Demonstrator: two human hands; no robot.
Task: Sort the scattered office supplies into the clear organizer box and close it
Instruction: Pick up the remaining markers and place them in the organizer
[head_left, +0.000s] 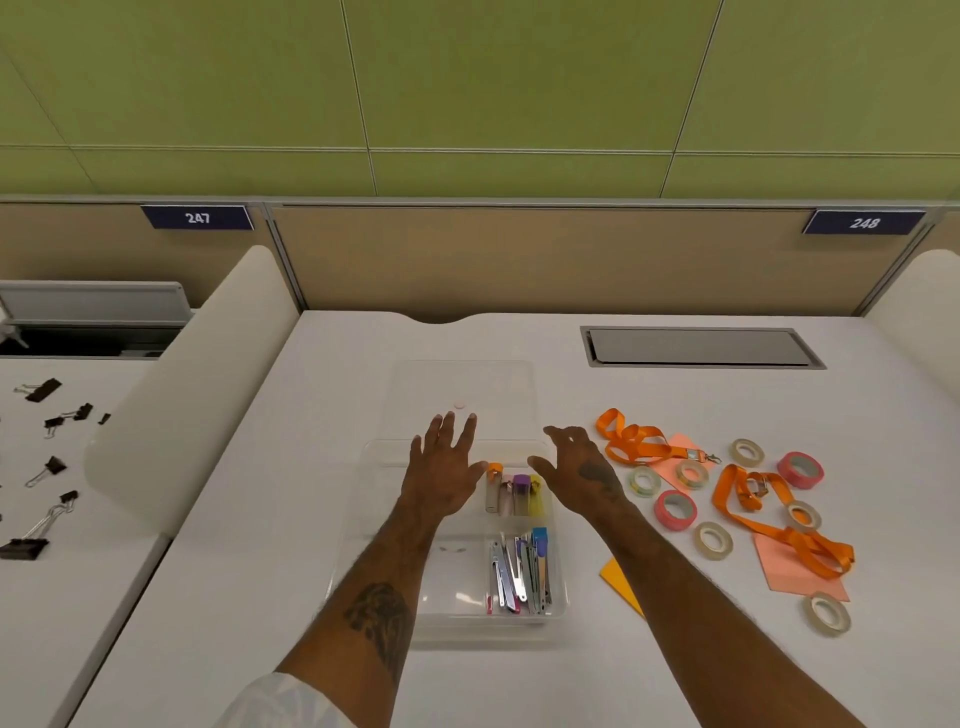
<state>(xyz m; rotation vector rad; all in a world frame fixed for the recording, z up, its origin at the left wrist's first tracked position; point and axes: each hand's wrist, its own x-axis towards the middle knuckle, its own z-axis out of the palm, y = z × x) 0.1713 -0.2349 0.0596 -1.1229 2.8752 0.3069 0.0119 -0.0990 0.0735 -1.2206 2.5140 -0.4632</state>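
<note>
left hand (444, 470) and right hand (577, 467) spread wide, empty, over the box (359, 525); i judge they reach for the lid (462, 384) behind.

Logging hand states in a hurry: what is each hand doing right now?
Left hand: open, fingers spread, holding nothing, over the clear plastic organizer box.
Right hand: open, fingers loosely bent, holding nothing.

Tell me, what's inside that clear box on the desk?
In the clear organizer box, the far right compartment holds small colourful capped items; the near right one holds slim metal pieces. The left side looks bare, though the left forearm covers part of it.
</note>
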